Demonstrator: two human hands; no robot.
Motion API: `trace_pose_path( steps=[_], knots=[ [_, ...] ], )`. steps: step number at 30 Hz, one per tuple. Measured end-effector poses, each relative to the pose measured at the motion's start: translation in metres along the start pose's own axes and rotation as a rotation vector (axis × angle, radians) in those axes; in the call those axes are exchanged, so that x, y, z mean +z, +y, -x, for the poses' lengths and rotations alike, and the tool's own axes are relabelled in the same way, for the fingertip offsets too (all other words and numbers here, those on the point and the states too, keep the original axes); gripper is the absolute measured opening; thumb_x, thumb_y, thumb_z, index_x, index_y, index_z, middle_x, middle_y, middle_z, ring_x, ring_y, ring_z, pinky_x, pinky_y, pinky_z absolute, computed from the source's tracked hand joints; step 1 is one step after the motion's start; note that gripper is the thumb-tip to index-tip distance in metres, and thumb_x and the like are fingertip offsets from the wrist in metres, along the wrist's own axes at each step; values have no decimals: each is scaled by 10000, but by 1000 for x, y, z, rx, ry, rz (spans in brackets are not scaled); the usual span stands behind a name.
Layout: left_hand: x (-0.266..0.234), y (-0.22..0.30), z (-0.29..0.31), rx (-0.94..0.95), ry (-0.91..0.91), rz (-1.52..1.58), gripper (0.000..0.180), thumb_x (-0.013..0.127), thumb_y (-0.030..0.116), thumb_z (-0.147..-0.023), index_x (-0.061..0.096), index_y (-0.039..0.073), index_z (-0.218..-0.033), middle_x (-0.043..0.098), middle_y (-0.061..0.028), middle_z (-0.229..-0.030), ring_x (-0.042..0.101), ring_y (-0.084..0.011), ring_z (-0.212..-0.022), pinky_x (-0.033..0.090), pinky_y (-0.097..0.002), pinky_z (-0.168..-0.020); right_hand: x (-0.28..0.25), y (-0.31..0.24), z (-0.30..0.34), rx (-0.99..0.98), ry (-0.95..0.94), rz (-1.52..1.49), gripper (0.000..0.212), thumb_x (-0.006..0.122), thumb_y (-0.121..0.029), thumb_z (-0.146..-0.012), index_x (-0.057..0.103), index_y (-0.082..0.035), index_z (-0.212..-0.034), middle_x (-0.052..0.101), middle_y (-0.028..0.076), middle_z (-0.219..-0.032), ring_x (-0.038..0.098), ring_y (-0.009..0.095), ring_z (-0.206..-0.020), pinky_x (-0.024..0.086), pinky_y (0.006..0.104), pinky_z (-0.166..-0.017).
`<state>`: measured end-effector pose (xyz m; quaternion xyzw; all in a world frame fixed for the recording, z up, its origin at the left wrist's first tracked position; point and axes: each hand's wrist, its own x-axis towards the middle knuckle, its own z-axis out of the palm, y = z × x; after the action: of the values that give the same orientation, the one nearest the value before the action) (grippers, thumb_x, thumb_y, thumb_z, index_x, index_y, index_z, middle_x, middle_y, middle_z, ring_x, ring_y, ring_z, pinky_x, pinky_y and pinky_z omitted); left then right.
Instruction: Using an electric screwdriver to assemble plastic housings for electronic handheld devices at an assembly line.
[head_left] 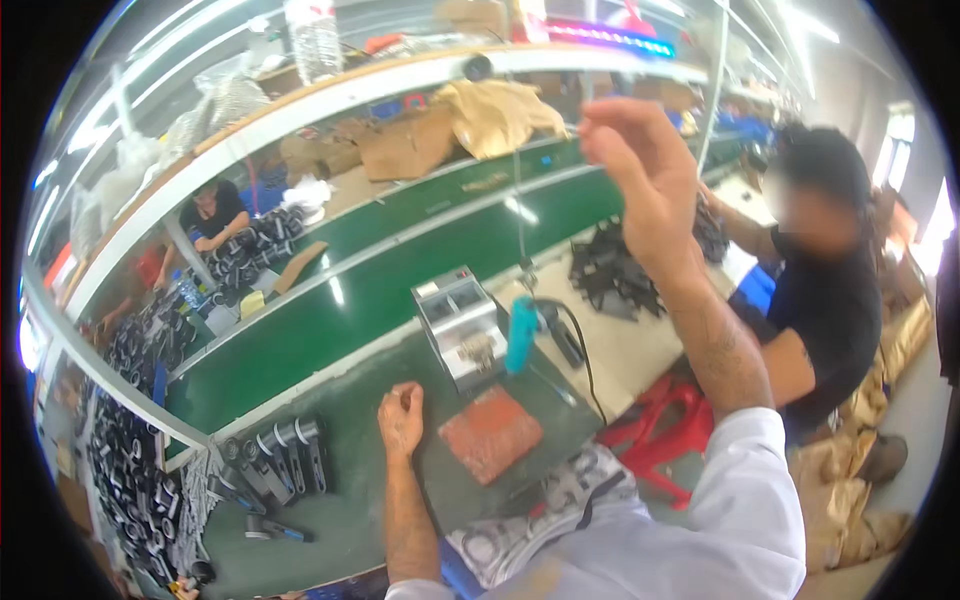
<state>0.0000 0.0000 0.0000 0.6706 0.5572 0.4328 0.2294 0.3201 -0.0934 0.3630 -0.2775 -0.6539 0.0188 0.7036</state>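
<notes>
My left hand [401, 420] rests on the dark green worktop with its fingers curled in; whether anything is inside cannot be made out. Beside it lies a worn reddish-orange slab [490, 435]. Just beyond stands a grey metal box-shaped device [462, 330], with a teal bottle [520, 335] at its right side. High on the right, my right hand [650, 180] is raised over the bench, its fingers bent loosely and the thumb apart, with nothing visible in it. Several grey-and-black handle-like parts [290, 460] are lined up on the worktop left of my left hand.
A green conveyor belt [300, 345] runs behind the worktop under a shelf [200, 160]. Dark parts are heaped at far left [145, 500] and in a black pile [610, 270] at right. A person in black [825, 290] sits close on the right, near a red stool [660, 430].
</notes>
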Motion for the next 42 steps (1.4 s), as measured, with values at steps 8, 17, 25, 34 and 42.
trace_pose_path(
  steps=[8,17,25,34,42],
  knots=[
    [16,-3,7,78,29,39,279,661,292,-969,720,30,-1043,734,-113,-893,690,-202,-817,539,-330,-780,-3,-34,185,247,-69,17,176,601,6,-937,646,45,-1103,660,121,-979,642,165,-875,507,285,-784],
    [16,3,11,9,-11,55,280,647,293,-965,716,36,-1054,730,-118,-912,688,-214,-813,541,-357,-776,-20,-52,323,766,-289,140,274,647,-65,-960,614,3,-1224,672,97,-971,659,157,-835,524,293,-778],
    [12,9,28,-39,147,66,249,634,233,-981,702,22,-1093,736,-134,-938,696,-218,-840,548,-343,-806,14,73,277,646,-91,120,853,794,-198,-850,297,42,-1501,433,246,-1463,449,327,-1372,388,435,-1128],
    [31,95,85,-84,295,212,212,648,178,-978,687,19,-1113,722,-124,-992,682,-200,-918,533,-328,-836,13,126,277,794,-116,-235,441,678,-182,-949,494,-34,-1321,628,75,-1115,594,167,-1034,467,338,-930],
    [145,212,23,437,-48,-183,329,654,303,-941,645,5,-1080,696,-181,-1043,693,-340,-937,554,-416,-822,-70,89,285,994,7,-283,314,633,-100,-947,545,-29,-1240,603,23,-1047,550,103,-923,438,240,-798]
  ],
)
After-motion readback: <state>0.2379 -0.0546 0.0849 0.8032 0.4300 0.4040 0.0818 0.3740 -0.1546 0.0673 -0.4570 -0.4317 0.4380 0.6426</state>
